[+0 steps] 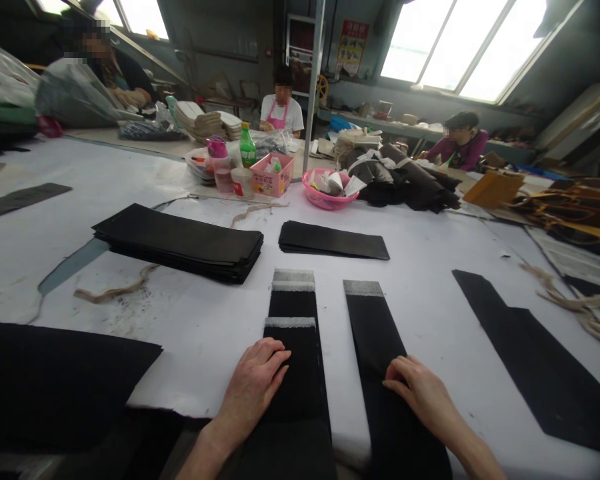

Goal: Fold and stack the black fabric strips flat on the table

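My left hand (pixel 255 383) lies flat, fingers together, on the left side of a stack of black strips (pixel 300 373) whose far ends show grey-white bands, stepped one behind another. My right hand (pixel 420 390) rests palm down on a single black strip (pixel 375 333) with a grey band at its far end, fingertips curled at its right edge. Neither hand grips anything. Both strips run from the table's near edge away from me on the white tabletop (pixel 215 320).
A thick pile of black sheets (pixel 180 243) lies left of centre, a thinner pile (pixel 333 240) behind. Black pieces (pixel 535 360) lie right and near left (pixel 55 380). Pink basket (pixel 267 175), pink bowl (pixel 327 190), bottles and three seated people are beyond.
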A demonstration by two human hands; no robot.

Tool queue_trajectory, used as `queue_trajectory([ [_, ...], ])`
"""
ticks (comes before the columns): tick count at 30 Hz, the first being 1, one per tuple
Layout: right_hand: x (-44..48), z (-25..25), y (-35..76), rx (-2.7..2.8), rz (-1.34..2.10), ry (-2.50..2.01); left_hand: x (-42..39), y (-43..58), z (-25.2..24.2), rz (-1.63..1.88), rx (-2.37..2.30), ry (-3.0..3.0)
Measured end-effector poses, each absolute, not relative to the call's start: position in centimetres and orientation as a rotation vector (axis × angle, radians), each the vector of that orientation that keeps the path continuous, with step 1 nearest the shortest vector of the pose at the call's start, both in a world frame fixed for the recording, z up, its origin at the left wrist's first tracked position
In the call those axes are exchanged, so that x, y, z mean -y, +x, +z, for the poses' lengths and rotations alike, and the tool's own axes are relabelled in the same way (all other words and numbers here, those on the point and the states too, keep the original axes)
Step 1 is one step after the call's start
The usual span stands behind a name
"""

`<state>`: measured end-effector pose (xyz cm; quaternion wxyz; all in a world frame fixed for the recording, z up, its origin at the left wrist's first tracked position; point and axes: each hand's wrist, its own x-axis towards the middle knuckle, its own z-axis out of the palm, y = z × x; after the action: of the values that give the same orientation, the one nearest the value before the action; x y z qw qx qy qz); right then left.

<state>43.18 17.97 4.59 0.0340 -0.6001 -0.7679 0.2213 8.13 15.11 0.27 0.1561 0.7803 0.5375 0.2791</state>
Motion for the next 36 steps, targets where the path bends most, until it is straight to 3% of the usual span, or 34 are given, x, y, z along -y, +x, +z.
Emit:
queue_trajectory([
  [10, -18.3, 4.5, 44.5, 2.041, 1.020, -1.770, -14.9, 8.5, 2.6, 0.749, -1.452, 2.193],
  [19, -23.8, 3.5, 47.4, 2.072, 0.599, -1.825, -15.4, 10.9, 2.7, 0.598, -1.315, 2.268],
  [23, -28.6, 2.7, 46.9, 2.081, 0.455, -1.865, -15.9, 11.1, 1.6, 0.714, -1.322, 2.180],
  [36, -34.0, -0.1, 46.7, 2.020, 0.409, -1.999, -16.1, 10.7, 0.9, 0.773, -1.296, 2.064],
])
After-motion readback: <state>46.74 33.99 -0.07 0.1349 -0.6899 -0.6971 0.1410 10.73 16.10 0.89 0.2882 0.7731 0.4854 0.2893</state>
